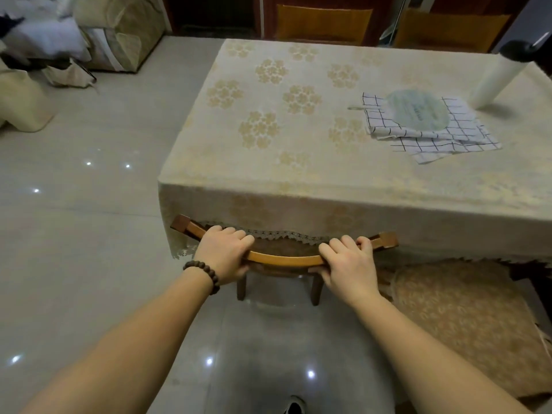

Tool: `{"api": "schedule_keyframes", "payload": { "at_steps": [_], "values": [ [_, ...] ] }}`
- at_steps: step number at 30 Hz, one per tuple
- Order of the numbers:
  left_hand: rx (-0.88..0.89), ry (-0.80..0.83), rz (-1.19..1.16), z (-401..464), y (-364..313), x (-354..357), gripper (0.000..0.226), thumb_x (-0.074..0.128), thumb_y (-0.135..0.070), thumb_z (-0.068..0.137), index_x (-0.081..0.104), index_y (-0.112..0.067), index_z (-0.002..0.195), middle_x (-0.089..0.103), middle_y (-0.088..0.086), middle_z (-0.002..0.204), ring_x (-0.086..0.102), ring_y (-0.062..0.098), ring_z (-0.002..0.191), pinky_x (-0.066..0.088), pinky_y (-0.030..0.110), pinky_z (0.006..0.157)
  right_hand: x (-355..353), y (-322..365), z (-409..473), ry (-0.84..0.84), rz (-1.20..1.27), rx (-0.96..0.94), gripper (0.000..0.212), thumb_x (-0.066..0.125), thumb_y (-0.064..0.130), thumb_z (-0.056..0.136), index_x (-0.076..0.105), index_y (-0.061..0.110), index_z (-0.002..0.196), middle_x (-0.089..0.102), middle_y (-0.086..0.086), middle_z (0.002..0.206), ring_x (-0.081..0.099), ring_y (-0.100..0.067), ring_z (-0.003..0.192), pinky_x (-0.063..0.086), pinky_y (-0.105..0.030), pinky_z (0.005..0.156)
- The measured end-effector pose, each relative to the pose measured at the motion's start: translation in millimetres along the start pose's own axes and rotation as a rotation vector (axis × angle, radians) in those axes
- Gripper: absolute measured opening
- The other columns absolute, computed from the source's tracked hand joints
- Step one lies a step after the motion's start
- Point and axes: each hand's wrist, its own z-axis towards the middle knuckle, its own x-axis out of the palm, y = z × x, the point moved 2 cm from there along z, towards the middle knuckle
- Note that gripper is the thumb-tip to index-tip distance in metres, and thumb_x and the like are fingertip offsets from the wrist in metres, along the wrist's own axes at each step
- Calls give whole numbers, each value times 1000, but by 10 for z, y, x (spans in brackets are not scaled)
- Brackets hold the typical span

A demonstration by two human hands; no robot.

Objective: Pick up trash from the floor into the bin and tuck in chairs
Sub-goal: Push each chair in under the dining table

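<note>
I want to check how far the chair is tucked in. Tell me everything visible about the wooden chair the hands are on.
The chair is brown wood with a curved top rail ending in squared post tops. It stands upright on the floor tiles, its seat mostly hidden under the table's cloth, whose lace hem lies against the backrest. Two back legs show below. The left hand and right hand each grip the rail, fingers over the top.

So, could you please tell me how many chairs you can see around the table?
3. One chair at the near side, pushed under the tablecloth, both hands gripping its backrest; two at the far side, one chair left and another chair right. Others may be hidden.
</note>
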Motion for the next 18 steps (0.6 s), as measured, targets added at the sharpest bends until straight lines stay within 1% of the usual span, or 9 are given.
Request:
{"api": "schedule_keyframes", "payload": {
  "at_steps": [2, 4, 6, 11, 13, 16, 18],
  "values": [
    [-24, 19, 1, 79, 111, -36, 34, 66, -54, 70, 54, -24, 82, 60, -5, 77, 59, 21, 71, 42, 32, 65, -12, 20, 126, -5, 8, 0, 29, 74, 39, 68, 61, 23, 89, 64, 2, 84, 56, -25, 86, 38, -43, 83],
    [-26, 30, 6, 165, 204, -73, 35, 64, -56, 72, 53, -24, 83, 58, -5, 79, 59, 21, 74, 39, 33, 66, -33, 22, 245, -14, 6, -1, 29, 74, 40, 68, 61, 24, 89, 64, 2, 84, 56, -25, 86, 39, -43, 83],
    [-22, 40, 7, 242, 275, -93, 35, 58, -57, 77, 49, -24, 84, 56, -5, 82, 57, 21, 78, 35, 33, 68, -46, 11, 350, -28, -1, -3, 29, 73, 41, 68, 60, 23, 87, 63, 2, 83, 56, -26, 84, 40, -43, 81],
    [-26, 61, 15, 394, 404, -104, 37, 49, -62, 82, 37, -27, 84, 53, -6, 87, 54, 18, 82, 34, 32, 70, -43, -1, 559, -15, -8, 4, 29, 72, 43, 70, 59, 22, 84, 62, 2, 80, 55, -26, 81, 40, -43, 78],
    [-18, 72, 15, 453, 470, -85, 39, 46, -64, 83, 39, -26, 86, 54, -6, 89, 53, 18, 82, 35, 32, 70, -31, 9, 631, -9, -12, 8, 29, 70, 45, 71, 59, 22, 84, 62, 2, 80, 54, -26, 80, 41, -43, 77],
    [8, 52, -6, 578, 624, -117, 46, 42, -70, 80, 45, -25, 88, 55, -5, 88, 55, 20, 83, 32, 33, 69, -47, 26, 782, -22, -5, 4, 29, 71, 44, 71, 58, 21, 84, 62, 2, 79, 55, -26, 79, 39, -42, 77],
    [3, 71, -15, 650, 713, -150, 45, 43, -72, 79, 42, -27, 85, 55, -6, 88, 55, 20, 83, 34, 33, 70, -62, 31, 875, -30, -2, 4, 29, 67, 46, 74, 58, 21, 84, 62, 3, 80, 55, -25, 80, 36, -40, 77]
  ]
}}
